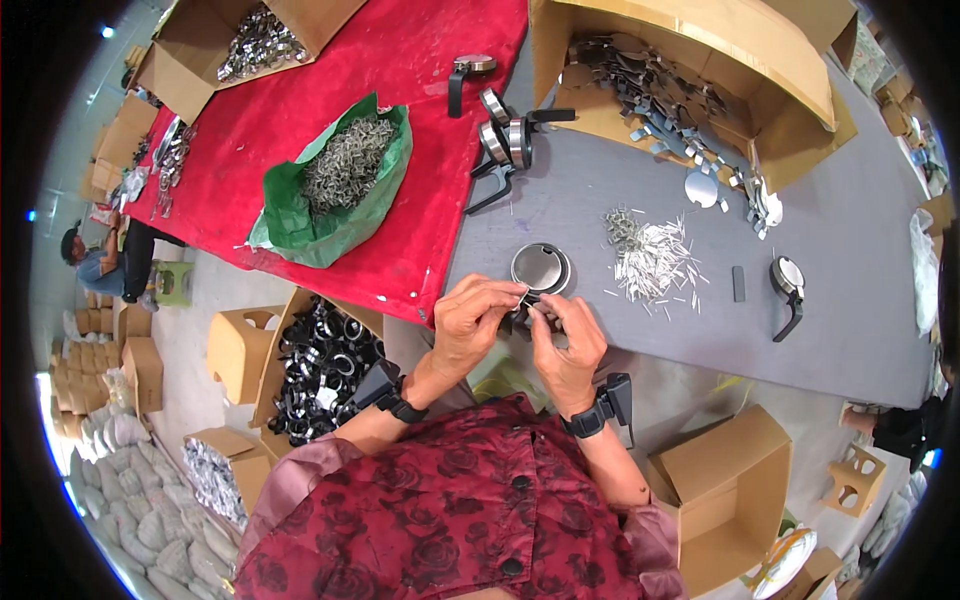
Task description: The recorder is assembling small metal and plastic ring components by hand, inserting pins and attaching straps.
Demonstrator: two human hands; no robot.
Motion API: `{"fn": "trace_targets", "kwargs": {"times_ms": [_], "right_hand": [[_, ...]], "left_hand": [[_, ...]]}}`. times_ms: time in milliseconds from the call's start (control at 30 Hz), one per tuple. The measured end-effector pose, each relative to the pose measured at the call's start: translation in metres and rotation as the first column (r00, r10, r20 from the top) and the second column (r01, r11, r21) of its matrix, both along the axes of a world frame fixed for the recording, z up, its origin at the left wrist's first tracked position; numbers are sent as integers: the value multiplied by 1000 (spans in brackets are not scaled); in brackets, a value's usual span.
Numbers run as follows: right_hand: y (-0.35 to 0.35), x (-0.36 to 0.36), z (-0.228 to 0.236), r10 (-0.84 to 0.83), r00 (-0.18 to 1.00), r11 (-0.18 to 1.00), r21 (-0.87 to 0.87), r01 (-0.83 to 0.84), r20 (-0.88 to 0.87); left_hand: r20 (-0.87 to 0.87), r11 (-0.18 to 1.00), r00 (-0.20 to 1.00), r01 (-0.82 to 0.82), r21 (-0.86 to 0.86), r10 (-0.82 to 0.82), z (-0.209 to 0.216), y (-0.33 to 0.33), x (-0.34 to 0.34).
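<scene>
A round metal lid (539, 267) with a dark rim sits at the near edge of the grey table, directly beyond my fingertips. My left hand (468, 322) pinches at the lid's near side with thumb and forefinger. Facing it, my right hand (571, 348) is also closed in a pinch, its fingertips almost meeting the left ones. Whatever small part is between them is mostly covered by the fingers. To the right of the lid lie a pile of thin white pins (655, 262) and a little heap of small metal springs (625, 228).
On red cloth stands a green bag (290, 215) of small metal springs. Several lids with black handles (519, 142) lie beyond; another handled lid (788, 283) lies right. A cardboard box (690, 30) spills metal pieces. Below left, a box holds black-rimmed parts (322, 365).
</scene>
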State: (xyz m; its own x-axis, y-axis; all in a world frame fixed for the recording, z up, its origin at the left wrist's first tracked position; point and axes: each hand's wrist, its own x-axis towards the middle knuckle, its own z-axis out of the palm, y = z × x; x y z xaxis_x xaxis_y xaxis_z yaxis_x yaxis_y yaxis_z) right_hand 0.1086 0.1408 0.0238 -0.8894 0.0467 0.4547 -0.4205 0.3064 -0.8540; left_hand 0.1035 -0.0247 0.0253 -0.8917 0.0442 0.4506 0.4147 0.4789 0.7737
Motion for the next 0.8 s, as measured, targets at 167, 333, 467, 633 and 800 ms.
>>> {"fn": "trace_targets", "kwargs": {"times_ms": [167, 333, 467, 633, 800], "right_hand": [[-4, 0, -5, -11, 1000, 1000, -16, 11, 1], [-5, 1, -6, 18, 1000, 999, -36, -17, 18], [-6, -1, -8, 17, 1000, 1000, -26, -17, -2], [-8, -4, -13, -9, 986, 998, 55, 18, -164], [-5, -2, -14, 1, 988, 998, 67, 9, -154]], "left_hand": [[-119, 999, 992, 45, -18, -46, -7, -3, -5], [-141, 998, 988, 59, -31, -63, -7, -4, -4], [-173, 997, 983, 59, -42, -65, -14, -4, -3], [-193, 997, 979, 61, -43, -68, -17, -4, -5], [-168, 996, 982, 84, 12, -81, -17, -6, -6]]}}
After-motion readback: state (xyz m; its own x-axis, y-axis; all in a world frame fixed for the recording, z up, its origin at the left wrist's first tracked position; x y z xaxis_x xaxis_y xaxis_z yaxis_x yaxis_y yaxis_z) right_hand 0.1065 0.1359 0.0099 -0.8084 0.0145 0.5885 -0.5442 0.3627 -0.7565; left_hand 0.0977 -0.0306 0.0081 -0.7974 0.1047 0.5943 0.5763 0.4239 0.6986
